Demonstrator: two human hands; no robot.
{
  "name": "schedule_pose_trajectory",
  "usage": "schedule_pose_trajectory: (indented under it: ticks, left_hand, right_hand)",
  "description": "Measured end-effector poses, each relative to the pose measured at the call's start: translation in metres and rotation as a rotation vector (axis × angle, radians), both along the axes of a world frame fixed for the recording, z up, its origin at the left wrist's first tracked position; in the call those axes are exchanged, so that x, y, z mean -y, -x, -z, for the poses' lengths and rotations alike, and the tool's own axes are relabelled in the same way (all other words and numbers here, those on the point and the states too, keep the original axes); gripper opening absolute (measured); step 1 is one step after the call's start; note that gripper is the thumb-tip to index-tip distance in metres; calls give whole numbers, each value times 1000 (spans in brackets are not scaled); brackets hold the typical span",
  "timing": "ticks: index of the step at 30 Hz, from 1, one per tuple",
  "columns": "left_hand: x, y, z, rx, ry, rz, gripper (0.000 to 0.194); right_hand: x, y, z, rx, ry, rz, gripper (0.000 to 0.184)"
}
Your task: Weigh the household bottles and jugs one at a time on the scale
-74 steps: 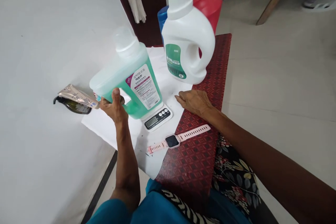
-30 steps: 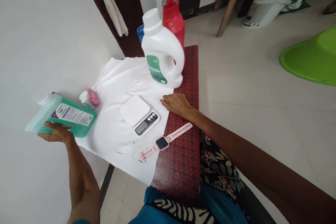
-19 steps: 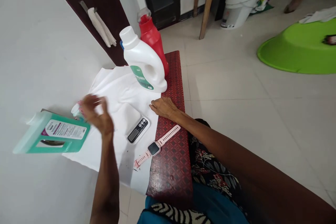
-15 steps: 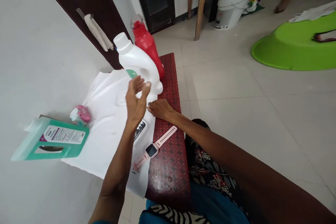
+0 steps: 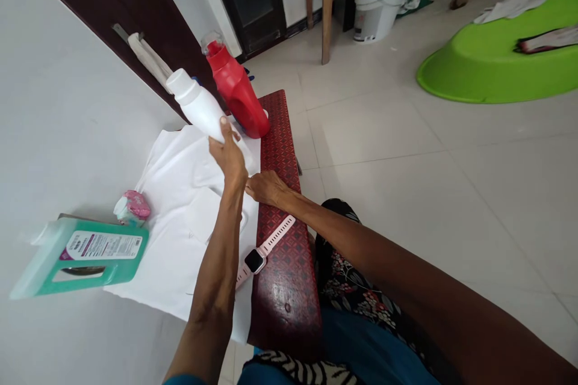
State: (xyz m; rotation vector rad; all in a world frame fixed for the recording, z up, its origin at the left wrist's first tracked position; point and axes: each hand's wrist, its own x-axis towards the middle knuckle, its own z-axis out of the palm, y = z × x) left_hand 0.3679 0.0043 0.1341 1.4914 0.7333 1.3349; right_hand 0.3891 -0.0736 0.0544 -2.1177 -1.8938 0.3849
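My left hand is wrapped round the lower part of a white plastic bottle, which leans to the left over the cloth. My right hand rests closed at the edge of a white cloth on the red patterned table. Whatever its fingertips hold is hidden. Behind the white bottle stands a red bottle with a clear cap. A pink smartwatch lies across the cloth's edge, nearer me. Partly under my left forearm is a flat white object.
At the left lie a green liquid jug and a small pink-and-white package. A towel hangs on the door handle. On the floor are a white bucket and a green tub.
My left hand, open above the cloth before, has closed on the white bottle, which has turned and shifted left. The right hand stays by the cloth's edge. The view has shifted slightly.
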Motion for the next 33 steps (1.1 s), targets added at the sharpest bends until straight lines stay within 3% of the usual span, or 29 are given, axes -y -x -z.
schedule_pose_trajectory:
  ticks: [4,9,17,23,29,33]
  left_hand:
    - [-15,25,-17,9,41,-254,49]
    - [-29,68,-39,-6,-6,-312,55]
    - [10,164,-73,49,-59,-353,59]
    - [31,211,-62,30,17,-398,56]
    - [31,216,-50,78,36,-383,57]
    - [29,218,-50,-21,10,-322,55]
  right_hand:
    - [3,-1,2,16,-35,16,50]
    - [3,-1,5,19,-47,11,51]
    - [2,1,7,16,-51,28,52]
    - [3,4,5,48,-31,31,53]
    - [5,6,-3,80,12,32,53]
    - [6,7,-5,88,18,43,54]
